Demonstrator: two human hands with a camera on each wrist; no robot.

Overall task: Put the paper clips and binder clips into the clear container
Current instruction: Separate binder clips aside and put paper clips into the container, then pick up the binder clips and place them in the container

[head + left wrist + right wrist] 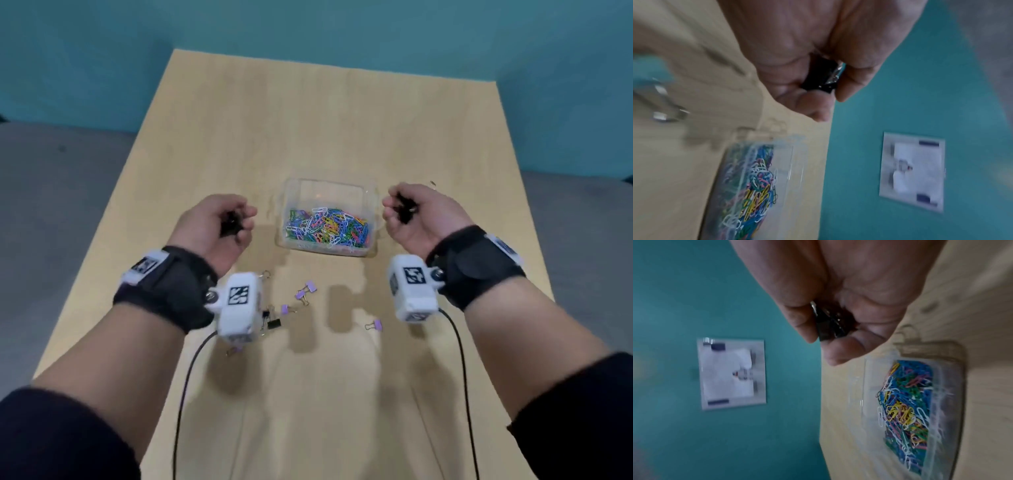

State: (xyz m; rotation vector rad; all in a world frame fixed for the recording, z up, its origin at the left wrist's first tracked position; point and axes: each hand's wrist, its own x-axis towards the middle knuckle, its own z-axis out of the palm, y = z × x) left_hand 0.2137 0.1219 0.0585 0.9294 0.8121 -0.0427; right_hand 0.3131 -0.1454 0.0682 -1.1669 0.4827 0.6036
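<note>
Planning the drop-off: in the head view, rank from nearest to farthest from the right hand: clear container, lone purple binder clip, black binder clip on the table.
From the right hand:
1. Clear container, just beside it, toward the middle.
2. Lone purple binder clip, on the table nearer the person.
3. Black binder clip, across by the left wrist camera.
</note>
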